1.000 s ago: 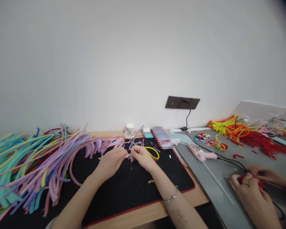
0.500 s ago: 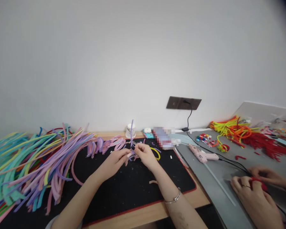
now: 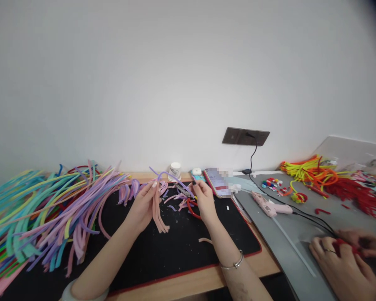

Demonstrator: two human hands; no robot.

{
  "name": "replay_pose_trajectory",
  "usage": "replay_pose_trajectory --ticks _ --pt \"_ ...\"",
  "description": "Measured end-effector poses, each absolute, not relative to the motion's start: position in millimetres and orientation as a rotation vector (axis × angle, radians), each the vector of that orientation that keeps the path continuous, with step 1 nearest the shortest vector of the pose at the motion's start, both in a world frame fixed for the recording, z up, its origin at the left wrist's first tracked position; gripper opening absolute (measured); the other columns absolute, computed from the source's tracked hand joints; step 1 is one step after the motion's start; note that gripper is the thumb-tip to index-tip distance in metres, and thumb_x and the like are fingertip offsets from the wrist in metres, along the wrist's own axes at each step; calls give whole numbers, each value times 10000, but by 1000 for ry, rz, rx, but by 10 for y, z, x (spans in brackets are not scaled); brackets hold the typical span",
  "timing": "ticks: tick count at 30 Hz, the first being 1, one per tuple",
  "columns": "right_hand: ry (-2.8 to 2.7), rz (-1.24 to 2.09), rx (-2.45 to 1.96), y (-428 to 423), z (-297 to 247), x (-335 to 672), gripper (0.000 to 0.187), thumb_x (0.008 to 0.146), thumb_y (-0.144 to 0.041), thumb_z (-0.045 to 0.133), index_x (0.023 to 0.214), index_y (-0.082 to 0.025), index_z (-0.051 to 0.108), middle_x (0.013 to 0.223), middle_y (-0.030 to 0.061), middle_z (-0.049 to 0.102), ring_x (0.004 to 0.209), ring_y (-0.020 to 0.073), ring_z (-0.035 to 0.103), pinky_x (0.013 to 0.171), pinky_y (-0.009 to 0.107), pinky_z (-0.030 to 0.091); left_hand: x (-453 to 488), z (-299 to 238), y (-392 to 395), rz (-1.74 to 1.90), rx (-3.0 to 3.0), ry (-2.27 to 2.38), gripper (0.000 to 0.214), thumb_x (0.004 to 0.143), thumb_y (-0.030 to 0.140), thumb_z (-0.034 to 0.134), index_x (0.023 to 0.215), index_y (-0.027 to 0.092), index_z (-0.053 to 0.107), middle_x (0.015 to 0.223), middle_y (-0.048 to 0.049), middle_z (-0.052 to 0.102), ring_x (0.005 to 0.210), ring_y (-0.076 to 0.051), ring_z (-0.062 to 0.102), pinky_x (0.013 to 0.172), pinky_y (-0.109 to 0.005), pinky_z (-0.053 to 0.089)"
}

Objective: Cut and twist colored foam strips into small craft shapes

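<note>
My left hand [image 3: 143,205] is closed on a bundle of peach-pink pipe cleaners [image 3: 159,213], whose ends hang down over the black mat. A purple pipe cleaner [image 3: 169,173] arches from the top of that bundle across to my right hand [image 3: 204,200]. The right fingertips pinch its far end. Just left of the right hand are pliers [image 3: 192,207] with grey jaws and red handles; I cannot tell whether that hand touches them. Short purple and pink pipe cleaner pieces [image 3: 172,207] lie on the mat between my hands.
A large heap of pastel pipe cleaners [image 3: 65,205] spreads on the left. Behind stand a white cup [image 3: 175,170] and a phone [image 3: 215,182]. On the grey board to the right lies a pink glue gun [image 3: 271,207] with its cable. A co-worker's hands [image 3: 341,255] hold something red.
My hands have moved apart from their joined position. The purple pipe cleaner, upright before, now stretches sideways between them. The peach-pink bundle and the red-handled pliers have come into sight.
</note>
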State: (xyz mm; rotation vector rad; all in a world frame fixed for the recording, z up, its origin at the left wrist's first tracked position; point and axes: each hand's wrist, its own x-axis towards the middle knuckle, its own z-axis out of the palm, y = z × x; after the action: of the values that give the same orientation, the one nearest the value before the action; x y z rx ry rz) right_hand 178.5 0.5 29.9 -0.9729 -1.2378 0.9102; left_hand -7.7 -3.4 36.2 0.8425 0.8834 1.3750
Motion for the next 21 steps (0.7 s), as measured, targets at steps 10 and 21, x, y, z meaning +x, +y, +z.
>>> replay_pose_trajectory --ticks 10,21 --pt "-1772 1468 -918 -96 268 1657 358 859 -470 512 807 -129 605 479 -32 532 382 71 444 404 176 348 -17 274 -69 1272 1131 928 318 693 433 689 854 173 606 730 4 625 660 -132 594 623 -251 480" --pt "-1918 1618 -891 -115 388 1836 379 874 -436 515 924 -100 681 477 -41 511 354 42 388 361 157 278 -363 410 71 1301 1896 1184 224 765 415 594 780 197 645 775 -22 631 744 -184 545 668 -280 431"
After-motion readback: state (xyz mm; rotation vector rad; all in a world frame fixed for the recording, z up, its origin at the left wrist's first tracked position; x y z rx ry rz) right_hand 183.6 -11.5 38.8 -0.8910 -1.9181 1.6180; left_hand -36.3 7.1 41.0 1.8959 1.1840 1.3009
